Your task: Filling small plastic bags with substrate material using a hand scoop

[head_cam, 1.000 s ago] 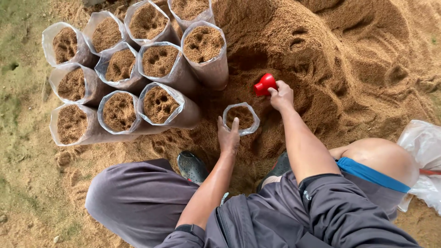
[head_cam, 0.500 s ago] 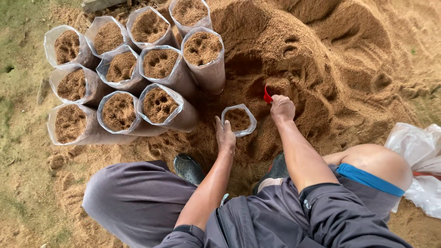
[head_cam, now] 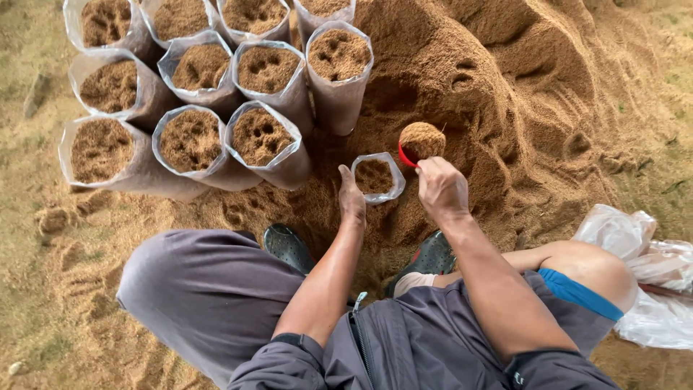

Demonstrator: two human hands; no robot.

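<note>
The red plastic scoop (head_cam: pixel 411 154) is almost wholly buried under its heap of brown sawdust; only a sliver of rim shows, and its handle is lost inside the right hand (head_cam: pixel 442 189). The left hand (head_cam: pixel 351 198) covers the near edge of the small clear plastic bag (head_cam: pixel 378 175), whose lower part is sunk in the brown sawdust pile (head_cam: pixel 505 87). The top row of filled clear plastic bags (head_cam: pixel 180 14) is cut off by the upper edge. The crumpled white plastic sheet (head_cam: pixel 650 274) runs out at the right edge. The dark rubber shoes (head_cam: pixel 287 245) are half hidden behind the arms.
</note>
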